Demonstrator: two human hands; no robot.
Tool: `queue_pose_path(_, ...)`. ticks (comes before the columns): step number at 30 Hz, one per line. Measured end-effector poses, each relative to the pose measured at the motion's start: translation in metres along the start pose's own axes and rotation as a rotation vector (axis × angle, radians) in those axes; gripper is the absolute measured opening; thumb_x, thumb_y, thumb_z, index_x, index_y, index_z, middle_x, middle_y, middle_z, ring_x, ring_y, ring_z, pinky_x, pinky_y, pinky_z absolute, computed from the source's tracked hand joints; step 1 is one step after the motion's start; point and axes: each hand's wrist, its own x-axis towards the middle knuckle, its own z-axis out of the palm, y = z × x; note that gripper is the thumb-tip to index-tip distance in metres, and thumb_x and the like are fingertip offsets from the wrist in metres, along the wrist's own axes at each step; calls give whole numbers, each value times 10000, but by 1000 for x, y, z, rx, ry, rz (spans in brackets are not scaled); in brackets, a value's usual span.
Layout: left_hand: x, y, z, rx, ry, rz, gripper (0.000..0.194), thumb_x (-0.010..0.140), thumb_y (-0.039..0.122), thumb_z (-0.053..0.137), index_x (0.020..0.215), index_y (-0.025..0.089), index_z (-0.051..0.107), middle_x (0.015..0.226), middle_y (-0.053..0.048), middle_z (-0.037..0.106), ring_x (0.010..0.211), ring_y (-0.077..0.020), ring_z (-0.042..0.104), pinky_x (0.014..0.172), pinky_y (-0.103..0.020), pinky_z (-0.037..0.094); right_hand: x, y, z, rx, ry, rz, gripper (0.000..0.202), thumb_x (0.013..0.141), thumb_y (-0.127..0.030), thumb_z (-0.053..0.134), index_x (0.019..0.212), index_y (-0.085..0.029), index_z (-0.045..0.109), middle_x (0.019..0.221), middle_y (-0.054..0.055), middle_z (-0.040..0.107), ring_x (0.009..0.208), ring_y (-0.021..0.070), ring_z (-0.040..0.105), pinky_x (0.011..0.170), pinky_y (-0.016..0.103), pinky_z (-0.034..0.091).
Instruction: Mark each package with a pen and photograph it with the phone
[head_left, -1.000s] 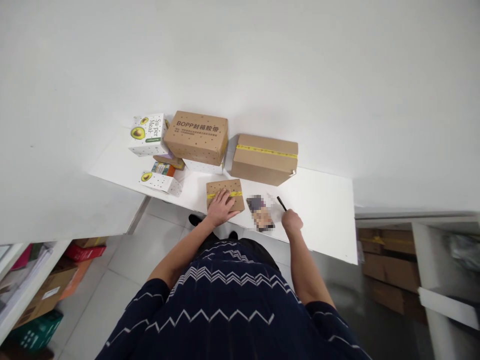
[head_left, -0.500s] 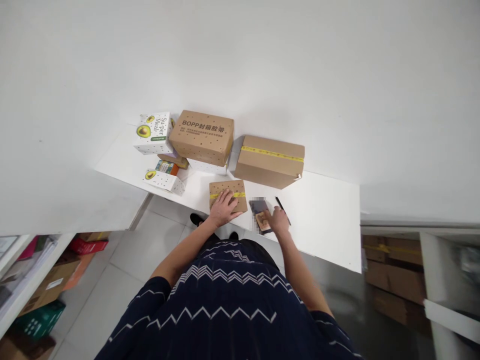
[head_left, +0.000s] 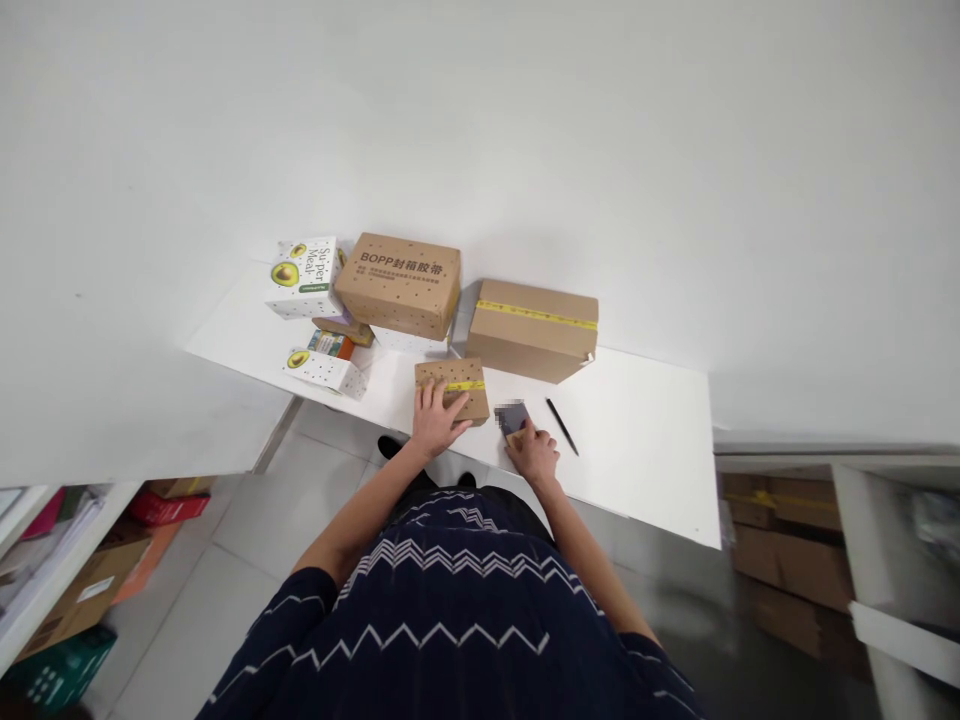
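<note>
A small brown cardboard box (head_left: 478, 408) with dark specks and a strip of yellow tape sits near the front edge of the white table. My left hand (head_left: 436, 418) lies on its left part, fingers spread and thumb toward the tape. To the right lies a flat, dark grey rectangular thing (head_left: 513, 411), partly blurred out, with a brown patch at its near end. Over that near end rests my right hand (head_left: 535, 453), its fingers stretched onto the surface; the hand hides part of it. A black pen (head_left: 562, 426) lies just right of that hand.
Behind stand a large taped carton (head_left: 536, 315) and a speckled carton (head_left: 401, 283) with printed lettering. White boxes with avocado pictures (head_left: 304, 275) stand at left. The white table (head_left: 652, 440) ends in a front edge close to my body. Shelves with boxes flank both sides.
My right hand has moved left, away from the pen and further onto the flat grey thing. My left hand has shifted slightly left on the small box. The whole view has shifted a little.
</note>
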Motion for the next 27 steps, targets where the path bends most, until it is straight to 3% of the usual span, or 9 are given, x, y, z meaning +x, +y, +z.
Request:
queue_pose_path(3, -14, 0, -2, 13, 8, -98, 581, 831, 579, 641, 1322, 269, 629, 1412, -198, 513, 1317, -433, 446, 1055, -662, 344, 1, -1, -8, 240, -47, 86, 758, 797, -362, 671, 1483, -209, 387, 1326, 207, 507, 1250, 387, 474, 974, 525, 414)
queue_pose_path(7, -23, -1, -5, -18, -77, -235, 540, 855, 577, 615, 1303, 277, 640, 1402, -168, 527, 1351, -408, 404, 1081, -675, 297, 1, 2, -17, 974, -288, 222, 737, 770, -417, 649, 1438, -211, 415, 1142, 138, 636, 1055, 300, 618, 848, 421, 511)
queue_pose_path(11, -22, 0, -8, -67, -168, -292, 538, 868, 549, 613, 1346, 301, 608, 1451, -137, 487, 1402, -381, 344, 1133, -627, 263, -11, 4, -31, 1339, -469, 164, 570, 855, -574, 441, 1224, -164, 586, 965, 120, 706, 822, 241, 672, 718, 387, 559)
queue_pose_path(15, -19, 3, -10, -76, -177, -305, 539, 874, 537, 606, 1355, 294, 603, 1467, -139, 474, 1418, -381, 323, 1160, -621, 216, -30, -6, -54, 1980, -754, 1, 535, 820, -543, 522, 1151, -141, 647, 1066, 153, 727, 882, 272, 690, 778, 452, 574)
queue_pose_path(22, -20, 6, -10, -73, -181, -324, 544, 888, 547, 571, 1369, 293, 586, 1491, -141, 452, 1434, -379, 300, 1157, -618, 203, -48, -54, -95, 2083, -1002, -94, 558, 893, -561, 463, 1219, -141, 631, 1169, 161, 719, 1001, 294, 694, 912, 544, 534)
queue_pose_path(27, -24, 3, -8, -126, -237, -344, 505, 877, 366, 591, 1380, 325, 566, 1514, -107, 441, 1459, -371, 267, 1166, -634, 169, -67, -84, -92, 2026, -1231, -57, 598, 912, -609, 397, 1234, -152, 607, 1192, 164, 707, 1048, 308, 686, 911, 550, 538)
